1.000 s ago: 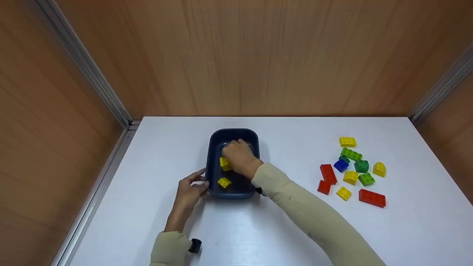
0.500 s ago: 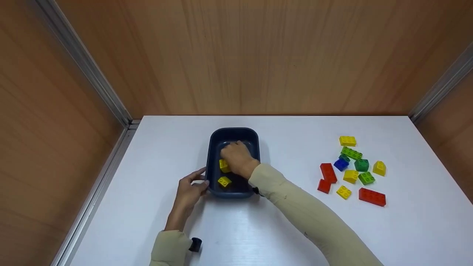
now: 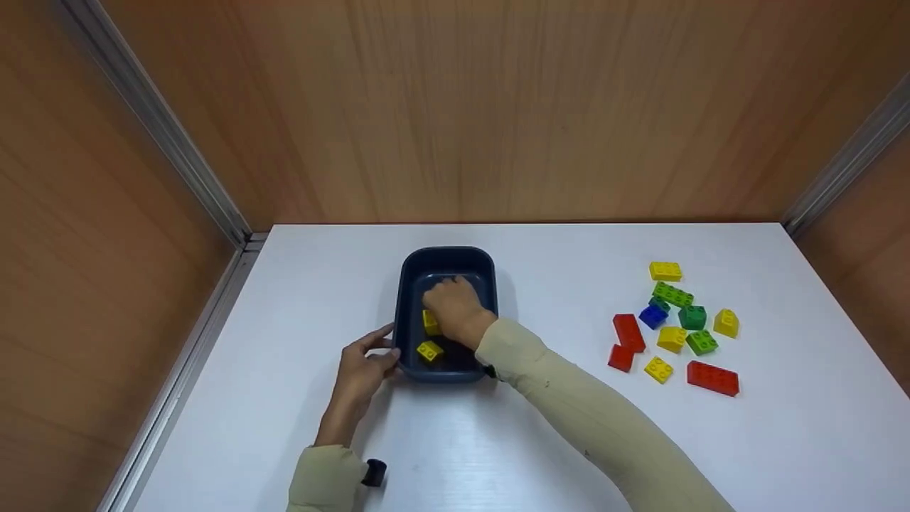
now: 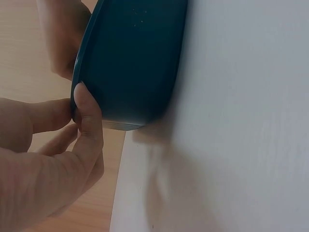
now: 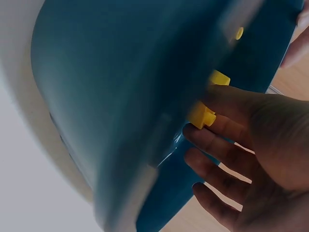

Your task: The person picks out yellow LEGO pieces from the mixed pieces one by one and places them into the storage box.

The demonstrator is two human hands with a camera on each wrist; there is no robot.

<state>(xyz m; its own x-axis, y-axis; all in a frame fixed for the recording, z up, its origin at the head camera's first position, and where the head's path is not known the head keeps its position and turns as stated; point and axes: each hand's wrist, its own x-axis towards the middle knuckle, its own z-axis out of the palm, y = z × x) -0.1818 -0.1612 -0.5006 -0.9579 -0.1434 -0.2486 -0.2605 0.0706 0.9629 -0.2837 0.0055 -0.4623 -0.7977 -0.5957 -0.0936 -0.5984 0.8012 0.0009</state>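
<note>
In the head view a dark blue plastic tray (image 3: 446, 377) stands on the white table. My left hand (image 3: 361, 366) pinches its near left rim; the left wrist view shows fingertips (image 4: 86, 99) on the outer wall. My right hand (image 3: 458, 309) reaches down into the tray. Seen from the right wrist, its thumb and fingers pinch a yellow toy brick (image 5: 202, 116), which the hand hides in the head view. A second yellow brick (image 3: 431, 323) lies beside the right hand, and another yellow brick (image 3: 429, 350) lies nearer the tray's front.
To the right of the tray lie loose bricks: several yellow, green and red ones, such as a long red brick (image 3: 713, 378), and a blue brick (image 3: 653, 316). A wooden panel (image 3: 455, 114) rises behind the table (image 3: 569, 284), with another at each side.
My right hand has shifted slightly towards me inside the tray. The left hand keeps its hold on the rim, and the loose bricks lie as before.
</note>
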